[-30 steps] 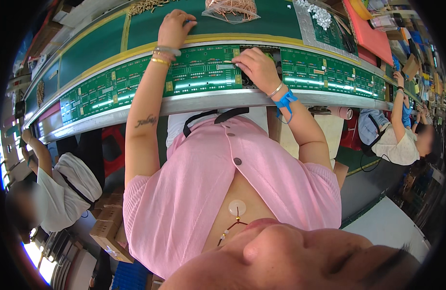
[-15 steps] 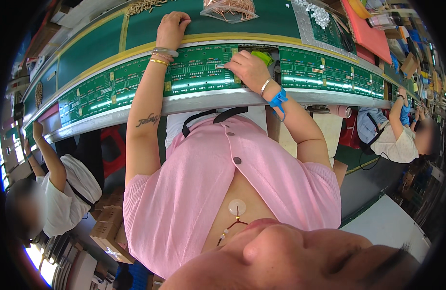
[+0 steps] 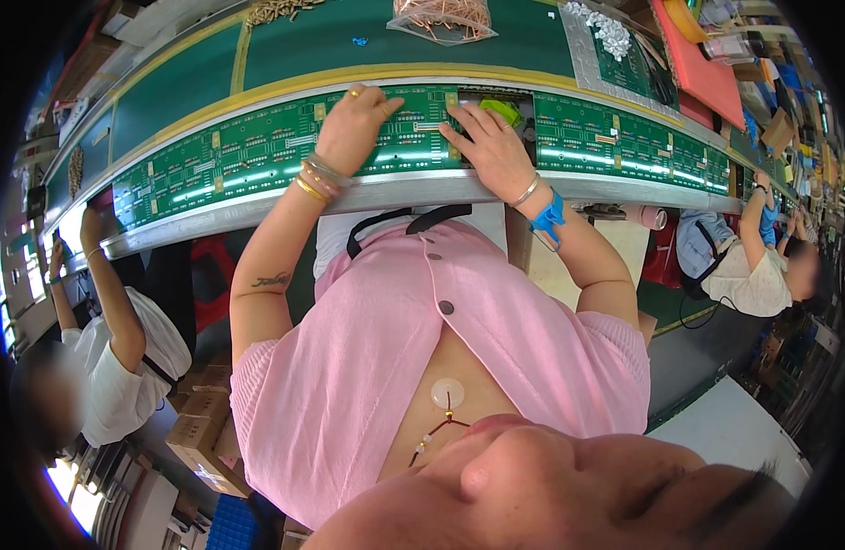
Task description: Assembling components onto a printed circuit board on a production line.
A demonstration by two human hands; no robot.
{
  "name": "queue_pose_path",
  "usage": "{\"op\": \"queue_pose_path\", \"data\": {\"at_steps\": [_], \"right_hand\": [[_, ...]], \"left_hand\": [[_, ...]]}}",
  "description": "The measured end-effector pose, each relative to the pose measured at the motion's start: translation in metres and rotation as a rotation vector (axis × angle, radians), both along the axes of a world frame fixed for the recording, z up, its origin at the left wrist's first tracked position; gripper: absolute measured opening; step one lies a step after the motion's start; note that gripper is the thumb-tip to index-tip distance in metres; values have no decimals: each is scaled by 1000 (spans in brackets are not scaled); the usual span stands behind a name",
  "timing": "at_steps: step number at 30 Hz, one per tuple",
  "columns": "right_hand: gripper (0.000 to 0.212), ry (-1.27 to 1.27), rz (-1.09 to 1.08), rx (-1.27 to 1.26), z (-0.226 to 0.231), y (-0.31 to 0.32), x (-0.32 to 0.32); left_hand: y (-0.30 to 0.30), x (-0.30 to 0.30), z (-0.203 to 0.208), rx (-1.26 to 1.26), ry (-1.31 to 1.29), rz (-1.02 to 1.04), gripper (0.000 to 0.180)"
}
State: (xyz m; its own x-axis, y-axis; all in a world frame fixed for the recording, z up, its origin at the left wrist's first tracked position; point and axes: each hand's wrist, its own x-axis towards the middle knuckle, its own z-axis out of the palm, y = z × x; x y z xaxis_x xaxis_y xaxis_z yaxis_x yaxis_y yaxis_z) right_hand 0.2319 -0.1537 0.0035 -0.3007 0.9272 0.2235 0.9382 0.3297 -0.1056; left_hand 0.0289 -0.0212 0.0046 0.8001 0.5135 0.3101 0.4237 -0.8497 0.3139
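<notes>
A green circuit board [image 3: 413, 154] with rows of small parts lies in the rail in front of me, under both hands. My left hand [image 3: 354, 126] is over its left part, fingers bent and closed together near the surface; whatever they may hold is too small to make out. At the board's right end is my right hand [image 3: 498, 151], with thumb and fingers apart and the tips at the edge strip. Beside its fingers, a bright yellow-green object [image 3: 502, 113] sits in the dark gap between boards. Small blue pieces [image 3: 359, 41] lie on the green shelf beyond.
More circuit boards line the metal rail [image 3: 395, 188], one on the right [image 3: 578, 137]. On the shelf are a plastic bag of copper-coloured pieces [image 3: 441, 20], brass-coloured pieces [image 3: 280, 11] and white pieces [image 3: 610, 37]. Co-workers sit at left [image 3: 134, 367] and right [image 3: 743, 257].
My left hand has come back from the shelf down to the board, uncovering the small blue pieces. My right hand has shifted slightly right and its fingers have spread.
</notes>
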Motion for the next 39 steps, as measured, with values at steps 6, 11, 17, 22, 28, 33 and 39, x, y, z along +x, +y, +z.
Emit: {"op": "queue_pose_path", "data": {"at_steps": [6, 11, 17, 22, 28, 33, 39], "right_hand": [[25, 213, -144, 74, 17, 44, 5], [9, 253, -371, 234, -7, 124, 17], [11, 158, -462, 204, -30, 151, 20], [9, 181, -417, 303, -20, 140, 16], [6, 420, -341, 345, -1, 121, 15], [5, 455, -308, 303, -1, 117, 13], [7, 559, -251, 273, 4, 113, 8]], "left_hand": [[-16, -2, -1, 88, 98, -34, 34], [-3, -5, 1, 44, -32, 70, 28], [11, -7, 12, -572, -193, 372, 13], [13, -10, -7, -382, -164, 201, 11], [10, -6, -10, -292, -145, 179, 7], [8, -6, -10, -279, -145, 177, 8], [6, -4, -11, -249, -144, 179, 9]]}}
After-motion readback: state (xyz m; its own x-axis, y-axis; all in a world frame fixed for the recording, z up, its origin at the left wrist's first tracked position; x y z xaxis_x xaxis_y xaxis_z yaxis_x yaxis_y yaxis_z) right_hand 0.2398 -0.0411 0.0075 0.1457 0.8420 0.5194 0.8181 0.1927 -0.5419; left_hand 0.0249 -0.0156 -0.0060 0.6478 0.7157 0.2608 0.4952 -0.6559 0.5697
